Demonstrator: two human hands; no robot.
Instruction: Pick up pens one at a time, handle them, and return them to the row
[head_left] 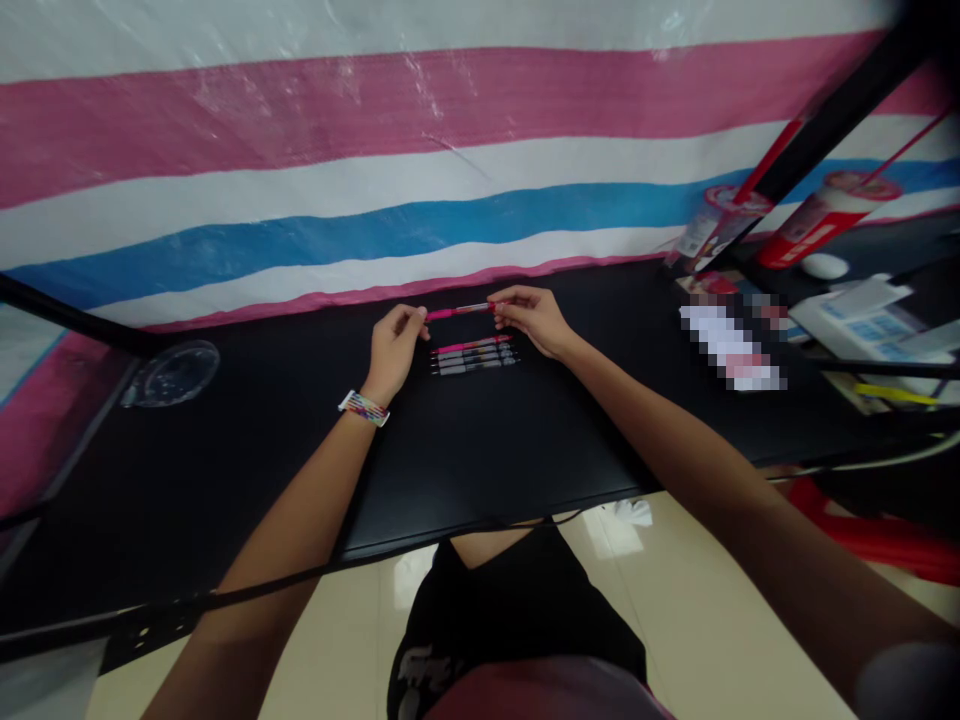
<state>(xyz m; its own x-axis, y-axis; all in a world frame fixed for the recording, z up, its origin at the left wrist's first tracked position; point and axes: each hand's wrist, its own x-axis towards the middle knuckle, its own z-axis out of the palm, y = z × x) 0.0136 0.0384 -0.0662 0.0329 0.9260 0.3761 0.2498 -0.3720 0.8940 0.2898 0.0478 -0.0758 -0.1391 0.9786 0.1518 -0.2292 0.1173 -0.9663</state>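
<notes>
Above: pink pen held level over black bench, pinched at one end by left hand, at the other by right hand. Just below, touching bench: row of pens.

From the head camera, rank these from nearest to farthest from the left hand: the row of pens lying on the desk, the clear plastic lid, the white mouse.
1. Row of pens: just right of the left hand, on the black desk.
2. Clear plastic lid: farther off to the left, near the desk's edge.
3. White mouse: far right, beyond the right hand.
</notes>
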